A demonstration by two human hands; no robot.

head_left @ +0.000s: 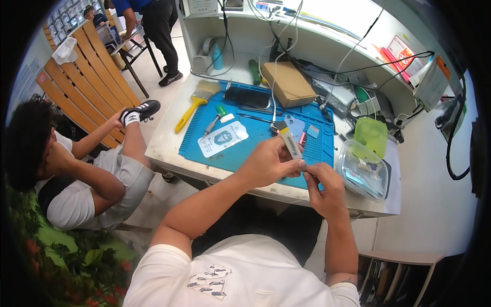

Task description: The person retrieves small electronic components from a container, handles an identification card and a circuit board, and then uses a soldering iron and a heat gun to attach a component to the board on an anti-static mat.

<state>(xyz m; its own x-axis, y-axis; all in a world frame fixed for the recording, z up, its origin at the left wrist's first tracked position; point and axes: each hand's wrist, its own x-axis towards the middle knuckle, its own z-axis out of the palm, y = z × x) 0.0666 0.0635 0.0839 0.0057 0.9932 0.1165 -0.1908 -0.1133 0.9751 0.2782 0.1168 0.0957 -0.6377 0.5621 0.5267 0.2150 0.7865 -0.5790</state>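
Over the front of a blue silicone mat (215, 148), my left hand (266, 161) holds a white tube (291, 146) with a yellow end pointing up and away. My right hand (325, 187) has its thumb and forefinger pinched at the tube's lower tip; whatever small part sits between them is hard to make out. Just beyond my hands lie a light blue phone (294, 123), a black tool (255, 118) and small pieces. Left of them are a printed white card (223, 138), a small screwdriver (211, 124), a yellow-handled brush (188, 111) and a dark phone (247, 96).
A cardboard box (288, 84) and cables (337, 77) lie at the back of the desk (163, 143). Plastic containers (360, 171) stand at the right. A seated person (87, 194) is close on my left beside a slatted wooden panel (89, 87); other people (153, 36) are farther back.
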